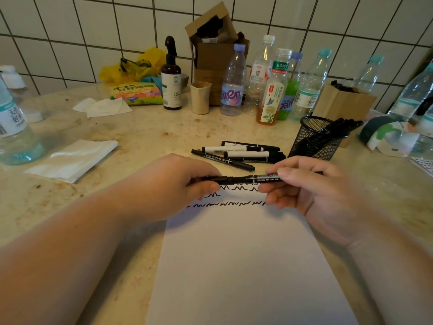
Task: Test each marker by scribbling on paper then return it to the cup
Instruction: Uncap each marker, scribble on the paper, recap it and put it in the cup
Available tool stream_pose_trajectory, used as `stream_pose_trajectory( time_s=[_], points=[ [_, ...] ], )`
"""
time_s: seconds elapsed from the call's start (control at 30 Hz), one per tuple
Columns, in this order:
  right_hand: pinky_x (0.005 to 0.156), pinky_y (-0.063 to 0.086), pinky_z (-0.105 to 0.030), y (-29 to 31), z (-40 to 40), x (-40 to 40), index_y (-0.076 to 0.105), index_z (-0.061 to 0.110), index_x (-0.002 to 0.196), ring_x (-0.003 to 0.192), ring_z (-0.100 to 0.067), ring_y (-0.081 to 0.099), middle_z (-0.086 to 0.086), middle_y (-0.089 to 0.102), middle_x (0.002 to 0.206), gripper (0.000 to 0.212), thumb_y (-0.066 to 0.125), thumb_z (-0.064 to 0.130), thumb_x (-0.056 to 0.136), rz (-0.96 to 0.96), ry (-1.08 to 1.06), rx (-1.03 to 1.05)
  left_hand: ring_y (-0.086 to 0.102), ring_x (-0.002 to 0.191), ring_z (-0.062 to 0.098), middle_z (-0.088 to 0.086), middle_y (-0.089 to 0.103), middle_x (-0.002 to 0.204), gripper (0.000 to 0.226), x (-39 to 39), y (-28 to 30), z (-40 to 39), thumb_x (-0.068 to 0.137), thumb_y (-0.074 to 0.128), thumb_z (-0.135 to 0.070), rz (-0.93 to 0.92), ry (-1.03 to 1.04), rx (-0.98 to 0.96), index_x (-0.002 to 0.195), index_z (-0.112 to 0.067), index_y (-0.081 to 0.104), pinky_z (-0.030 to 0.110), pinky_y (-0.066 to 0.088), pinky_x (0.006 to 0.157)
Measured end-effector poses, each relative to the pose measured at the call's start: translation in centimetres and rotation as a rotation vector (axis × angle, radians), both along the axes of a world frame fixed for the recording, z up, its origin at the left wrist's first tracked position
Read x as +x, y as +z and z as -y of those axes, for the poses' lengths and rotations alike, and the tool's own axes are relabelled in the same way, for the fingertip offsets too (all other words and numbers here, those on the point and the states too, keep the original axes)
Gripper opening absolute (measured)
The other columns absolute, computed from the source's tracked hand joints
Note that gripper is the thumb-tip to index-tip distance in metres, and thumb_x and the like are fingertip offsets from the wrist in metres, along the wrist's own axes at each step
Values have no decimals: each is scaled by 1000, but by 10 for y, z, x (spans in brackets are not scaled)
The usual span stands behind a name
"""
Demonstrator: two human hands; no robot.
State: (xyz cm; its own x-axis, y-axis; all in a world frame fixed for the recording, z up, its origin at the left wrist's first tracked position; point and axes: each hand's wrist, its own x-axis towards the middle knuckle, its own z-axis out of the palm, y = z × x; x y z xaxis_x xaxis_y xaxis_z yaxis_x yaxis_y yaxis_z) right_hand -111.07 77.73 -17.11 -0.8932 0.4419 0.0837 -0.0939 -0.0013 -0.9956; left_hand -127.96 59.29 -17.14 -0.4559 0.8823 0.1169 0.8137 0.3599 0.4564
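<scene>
Both hands [178,184] [311,191] pinch marker [243,178] | paper [246,266] on stained marble counter [145,130] | white-tiled wall [93,24]

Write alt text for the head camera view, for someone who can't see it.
Two hands, left and right, hold a black marker level over a sheet of paper with rows of black scribbles. Behind it, more markers lie loose on the counter beside a black mesh cup holding others, with bottles along a tiled wall.
</scene>
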Motion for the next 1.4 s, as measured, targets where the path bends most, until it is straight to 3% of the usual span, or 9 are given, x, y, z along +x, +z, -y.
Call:
stream_pose_trajectory(
  time_s=[0.17, 0.4, 0.6, 0.73, 0.83, 1.0, 1.17, 1.23, 1.4],
  points=[
    [51, 52, -24, -1, 2, 1, 76, 4, 98, 61, -22, 68, -23, 77, 88, 28, 67, 16, 74, 71, 15, 85, 56, 78, -9, -32, 62, 90, 16, 2, 2, -1, 93, 57, -42, 2, -22, 61, 103, -37, 69, 5, 41, 66],
    [38, 35, -19, -3, 7, -1, 72, 9, 86, 41, -13, 45, -11, 62, 62, 22, 70, 27, 74, 144, 28, 172, 54, 73, -6, -13, 62, 67, 14, 12, 2, -2, 94, 56, -36, -53, -57, 123, 94, -29, 68, 6, 38, 62],
    [35, 31, -16, -2, 8, 0, 70, 5, 86, 38, -8, 39, -7, 60, 60, 13, 68, 18, 87, 176, 35, 234, 52, 80, -3, -16, 59, 70, 20, 11, -1, -1, 94, 53, -40, -127, -75, 110, 97, -28, 69, 10, 39, 65],
    [34, 30, -17, -2, 7, 0, 71, 13, 75, 36, -9, 37, -9, 60, 60, 18, 70, 32, 74, 180, 58, 223, 51, 73, -1, -13, 57, 73, 25, 12, -3, -1, 95, 48, -43, -207, -95, 97, 99, -27, 68, 12, 39, 64],
    [33, 28, -17, -2, 4, 1, 72, 12, 75, 35, -9, 36, -12, 60, 61, 16, 70, 28, 74, 165, 68, 142, 50, 76, 3, -12, 56, 71, 34, 13, -4, -2, 96, 39, -46, -261, -108, 144, 92, -26, 66, 14, 39, 64],
    [33, 31, -18, -4, 8, -4, 68, 2, 92, 36, -12, 41, -14, 61, 63, 12, 69, 12, 85, 92, 40, 52, 52, 73, -1, -14, 57, 69, 17, 10, -1, -5, 97, 51, -36, -138, -63, 173, 92, -28, 65, 14, 39, 59],
    [51, 48, -29, 3, 7, 2, 74, 3, 98, 55, -26, 63, -25, 71, 78, 20, 64, 7, 81, -77, 127, -100, 54, 65, -2, -14, 60, 67, 13, 5, 0, -5, 97, 51, -39, 10, -4, 140, 96, -35, 63, 15, 40, 52],
    [56, 51, -32, 2, 11, 0, 77, 8, 97, 60, -27, 66, -23, 73, 80, 17, 74, 11, 81, -97, 83, 4, 55, 64, 0, -12, 62, 69, 13, 3, -1, -4, 97, 51, -40, 17, -2, 120, 98, -36, 63, 16, 40, 52],
    [57, 53, -27, 8, 9, -5, 70, 7, 104, 58, -16, 64, -4, 72, 69, 16, 57, 13, 96, -131, -334, 231, 59, 68, 0, -17, 64, 71, 12, -3, -1, 0, 97, 53, -40, -5, 90, 108, 98, -38, 65, 16, 48, 61]
  ],
)
